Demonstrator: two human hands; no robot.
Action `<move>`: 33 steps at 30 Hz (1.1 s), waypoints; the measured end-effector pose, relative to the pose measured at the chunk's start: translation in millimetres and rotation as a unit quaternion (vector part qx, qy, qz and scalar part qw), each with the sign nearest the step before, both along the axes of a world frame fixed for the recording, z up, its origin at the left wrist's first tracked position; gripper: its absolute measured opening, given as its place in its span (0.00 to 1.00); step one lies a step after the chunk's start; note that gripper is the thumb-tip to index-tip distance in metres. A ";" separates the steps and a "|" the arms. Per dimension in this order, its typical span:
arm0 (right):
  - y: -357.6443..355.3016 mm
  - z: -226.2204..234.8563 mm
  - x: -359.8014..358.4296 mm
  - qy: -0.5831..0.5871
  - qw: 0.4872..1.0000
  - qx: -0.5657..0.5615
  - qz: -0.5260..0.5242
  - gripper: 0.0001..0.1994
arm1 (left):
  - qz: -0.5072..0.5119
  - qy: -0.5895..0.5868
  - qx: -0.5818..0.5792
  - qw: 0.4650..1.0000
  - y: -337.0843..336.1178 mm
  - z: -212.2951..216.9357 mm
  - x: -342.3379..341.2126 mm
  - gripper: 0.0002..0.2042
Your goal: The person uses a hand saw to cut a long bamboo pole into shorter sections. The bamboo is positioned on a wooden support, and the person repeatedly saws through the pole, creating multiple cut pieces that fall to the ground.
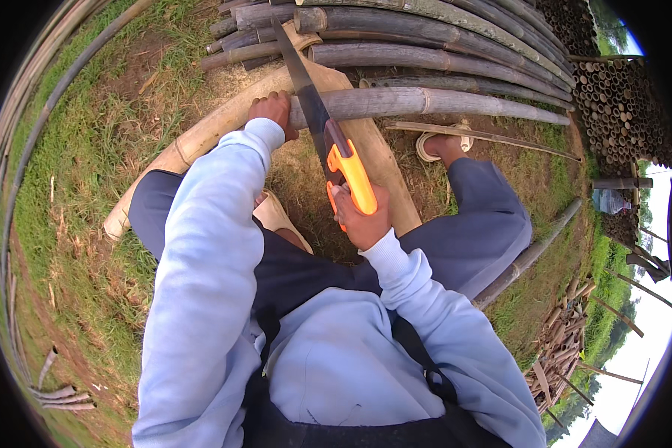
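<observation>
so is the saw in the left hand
No, the right hand has its grip on the saw's orange handle, and the left hand holds the grey bamboo pole.

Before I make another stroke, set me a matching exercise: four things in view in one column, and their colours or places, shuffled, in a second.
Things:
1. Saw handle
2. Saw blade
3. Sleeves
4. Stack of round pole ends

Colours or places:
A. Pale blue
B. Upper right of the picture
C. Orange
D. Across the grey bamboo pole, near its left end

Pairs: 1-C, 2-D, 3-A, 4-B
</observation>
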State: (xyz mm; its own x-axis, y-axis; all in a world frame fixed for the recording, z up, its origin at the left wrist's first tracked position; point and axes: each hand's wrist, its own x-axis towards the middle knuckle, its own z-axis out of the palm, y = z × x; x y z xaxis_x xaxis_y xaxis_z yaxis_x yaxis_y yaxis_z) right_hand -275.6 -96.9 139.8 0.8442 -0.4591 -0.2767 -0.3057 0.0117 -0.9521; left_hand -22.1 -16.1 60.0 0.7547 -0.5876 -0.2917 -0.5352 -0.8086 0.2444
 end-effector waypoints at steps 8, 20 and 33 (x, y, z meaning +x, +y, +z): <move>3.5 48.4 -104.3 0.061 0.994 -0.075 0.044 0.11 | -0.016 0.029 0.037 0.999 0.6 -2.9 -2.0 0.37; 2.2 20.0 -63.5 0.056 0.997 -0.047 0.035 0.08 | -0.021 0.029 0.057 0.998 -3.0 2.2 7.4 0.37; -1.2 -10.6 -13.4 -0.005 0.992 -0.115 0.046 0.10 | -0.024 0.045 0.062 0.997 -5.7 10.2 4.8 0.35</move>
State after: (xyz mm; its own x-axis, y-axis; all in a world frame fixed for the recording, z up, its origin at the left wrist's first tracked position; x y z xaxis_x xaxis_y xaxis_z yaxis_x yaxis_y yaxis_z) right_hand -289.0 -98.1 129.2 0.8878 -0.4301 -0.1640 -0.2850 -0.2340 -0.9295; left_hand -17.3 -21.8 70.2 0.6935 -0.5782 -0.4299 -0.5551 -0.8091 0.1929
